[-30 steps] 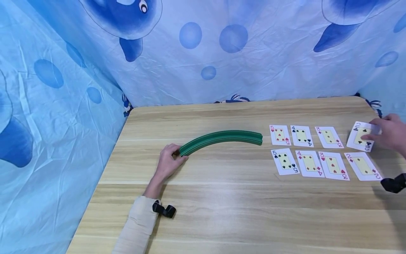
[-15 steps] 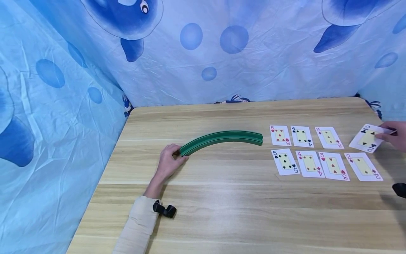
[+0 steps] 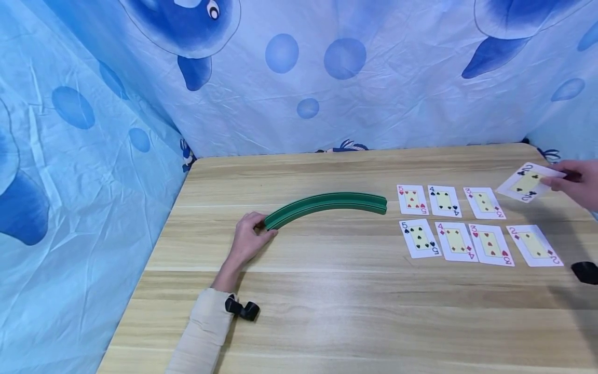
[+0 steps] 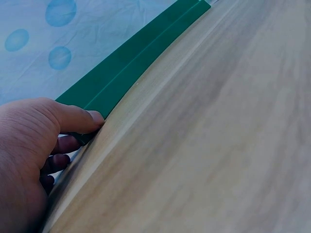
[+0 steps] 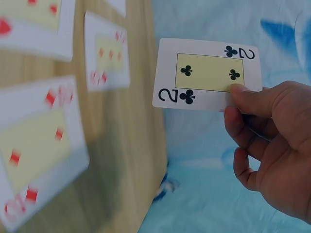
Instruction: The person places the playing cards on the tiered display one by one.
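Blue cloth (image 3: 117,202) hangs left of and behind the wooden table (image 3: 327,311); right of the curved green rack (image 3: 322,201), seven cards (image 3: 491,244) lie face up in two rows — left hand (image 3: 246,238) pinches the rack's left end, right hand (image 3: 576,182) pinches the two of clubs (image 3: 525,183) above the table

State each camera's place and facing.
Head: worn on head, facing forward and down at the table; shows left hand, left sleeve, right hand.
Left wrist: on that wrist, facing along the green strip; shows left hand.
Right wrist: on that wrist, facing the two of clubs; shows right hand.
Head and right wrist share the two of clubs.
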`<state>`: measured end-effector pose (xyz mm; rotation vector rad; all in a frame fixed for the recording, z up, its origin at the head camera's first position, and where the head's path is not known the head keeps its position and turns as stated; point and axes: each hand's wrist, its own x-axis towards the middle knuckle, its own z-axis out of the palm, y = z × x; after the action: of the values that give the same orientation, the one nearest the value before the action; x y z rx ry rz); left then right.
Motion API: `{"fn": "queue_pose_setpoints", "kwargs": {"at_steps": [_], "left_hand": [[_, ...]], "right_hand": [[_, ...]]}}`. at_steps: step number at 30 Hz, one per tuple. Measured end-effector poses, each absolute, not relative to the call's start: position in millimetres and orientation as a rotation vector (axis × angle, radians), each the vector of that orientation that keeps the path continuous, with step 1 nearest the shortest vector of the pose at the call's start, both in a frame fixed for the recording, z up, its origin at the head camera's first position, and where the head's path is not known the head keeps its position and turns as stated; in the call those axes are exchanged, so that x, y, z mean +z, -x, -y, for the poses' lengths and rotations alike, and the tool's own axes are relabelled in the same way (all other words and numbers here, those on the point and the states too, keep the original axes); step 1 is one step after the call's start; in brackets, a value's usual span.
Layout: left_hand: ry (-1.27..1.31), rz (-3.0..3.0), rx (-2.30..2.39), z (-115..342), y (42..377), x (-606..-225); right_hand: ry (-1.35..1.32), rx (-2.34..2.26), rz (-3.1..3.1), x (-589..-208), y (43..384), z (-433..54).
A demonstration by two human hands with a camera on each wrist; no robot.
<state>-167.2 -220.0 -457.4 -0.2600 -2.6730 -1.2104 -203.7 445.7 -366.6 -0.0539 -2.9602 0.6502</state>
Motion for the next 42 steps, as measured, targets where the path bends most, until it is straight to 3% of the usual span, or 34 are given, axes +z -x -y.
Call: {"fn": "queue_pose_setpoints", "kwargs": {"at_steps": [18,42], "left_hand": [[0.266,2.674,-1.204,219,166,-457],[0.284,2.670,-1.193,221,167,-456]], "right_hand": [[-0.334,0.594,2.862,-318,214,-321],[-0.695,0.807,2.776,-309,235,-202]]}}
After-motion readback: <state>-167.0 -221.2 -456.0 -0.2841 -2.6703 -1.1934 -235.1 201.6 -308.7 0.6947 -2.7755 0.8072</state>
